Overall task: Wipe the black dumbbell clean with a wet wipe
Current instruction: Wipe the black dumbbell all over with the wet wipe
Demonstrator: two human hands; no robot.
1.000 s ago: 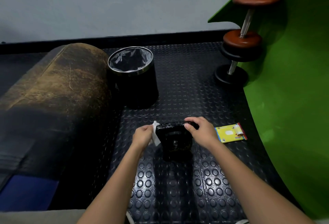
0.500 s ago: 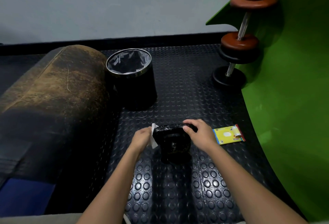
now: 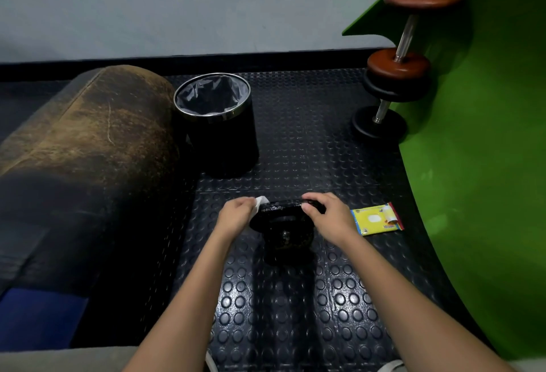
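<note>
Left hand (image 3: 236,214) pinches the wipe (image 3: 261,202) against the dumbbell (image 3: 282,224) rim; right hand (image 3: 326,216) grips the opposite edge. Bin (image 3: 217,123) stands well beyond, pack (image 3: 377,218) just right.

since a second ago the left hand (image 3: 236,214) has slid the crumpled white wet wipe (image 3: 261,203) from the side of the shiny black dumbbell's (image 3: 283,224) upper plate up toward its top left edge, so less wipe shows; the right hand (image 3: 328,218) has barely shifted.
</note>
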